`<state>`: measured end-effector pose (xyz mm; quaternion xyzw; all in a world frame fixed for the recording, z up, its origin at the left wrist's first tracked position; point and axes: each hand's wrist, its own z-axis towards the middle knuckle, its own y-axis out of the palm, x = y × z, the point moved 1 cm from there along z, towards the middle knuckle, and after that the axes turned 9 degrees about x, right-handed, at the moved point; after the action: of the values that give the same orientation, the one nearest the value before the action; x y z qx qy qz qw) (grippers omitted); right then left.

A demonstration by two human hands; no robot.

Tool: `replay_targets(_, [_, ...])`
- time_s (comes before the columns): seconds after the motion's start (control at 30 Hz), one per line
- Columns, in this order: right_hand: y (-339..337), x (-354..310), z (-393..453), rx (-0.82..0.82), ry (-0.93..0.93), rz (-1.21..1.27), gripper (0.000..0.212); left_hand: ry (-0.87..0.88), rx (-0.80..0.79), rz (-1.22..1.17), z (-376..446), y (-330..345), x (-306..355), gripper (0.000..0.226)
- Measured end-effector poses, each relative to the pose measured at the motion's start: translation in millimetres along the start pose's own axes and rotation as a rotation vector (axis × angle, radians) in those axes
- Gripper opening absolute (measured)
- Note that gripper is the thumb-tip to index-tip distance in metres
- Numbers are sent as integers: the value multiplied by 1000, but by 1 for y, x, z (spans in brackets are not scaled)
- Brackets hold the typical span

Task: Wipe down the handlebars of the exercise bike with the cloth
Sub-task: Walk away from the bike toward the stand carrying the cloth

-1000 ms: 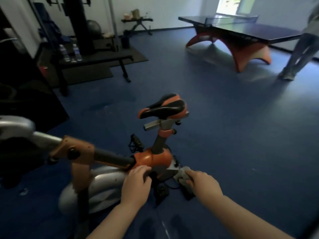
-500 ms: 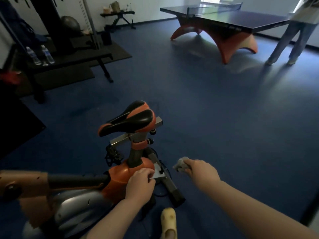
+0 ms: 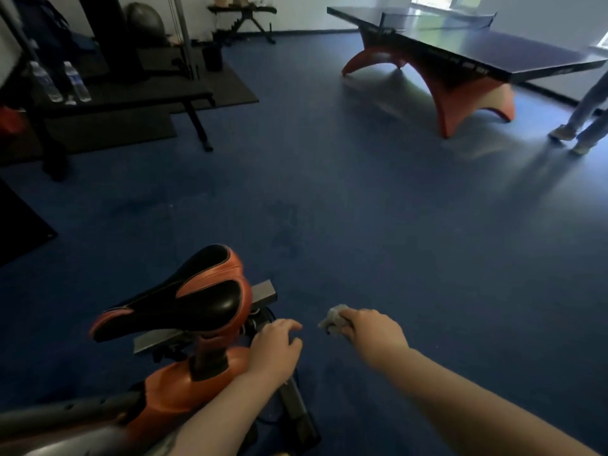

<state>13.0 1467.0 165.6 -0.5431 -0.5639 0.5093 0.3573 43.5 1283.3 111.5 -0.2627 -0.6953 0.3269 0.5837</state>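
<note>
The exercise bike (image 3: pixel 184 393) fills the lower left, with an orange frame and a black and orange saddle (image 3: pixel 184 297). Its handlebars are out of the frame. My left hand (image 3: pixel 276 348) hovers just right of the seat post, fingers loosely curled, holding nothing. My right hand (image 3: pixel 371 330) is out over the blue floor to the right of the bike, closed around a small crumpled grey cloth (image 3: pixel 332 319) that sticks out past my fingers.
A black weight bench (image 3: pixel 125 100) with two water bottles (image 3: pixel 61 82) stands at the back left. A blue table-tennis table (image 3: pixel 467 51) with orange legs is at the back right, and a person's legs (image 3: pixel 585 116) are beside it. Blue floor (image 3: pixel 394 225) lies between.
The view has swung right and away from the bike's front; the handlebar post has left the frame. My left hand has come off the orange frame. My right hand still holds the cloth.
</note>
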Motion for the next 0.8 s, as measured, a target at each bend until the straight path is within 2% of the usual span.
replay_targets(0.17, [-5, 38, 62, -24, -62, 14, 21, -62, 16, -18, 48, 32, 27, 31])
replay_targets(0.4, [-32, 94, 175, -139, -287, -68, 22, -322, 228, -100, 133, 70, 62, 27])
replay_targets(0.53, [-65, 116, 234, -113, -381, -105, 24, -438, 294, -202, 172, 86, 92, 26])
replay_targets(0.67, [-83, 119, 278, -101, -446, -132, 27, -497, 370, -207, 196, 84, 106, 25])
replay_targets(0.8, [-91, 93, 323, -92, -553, -133, 26, -600, 464, -201, 219, 61, 95, 25])
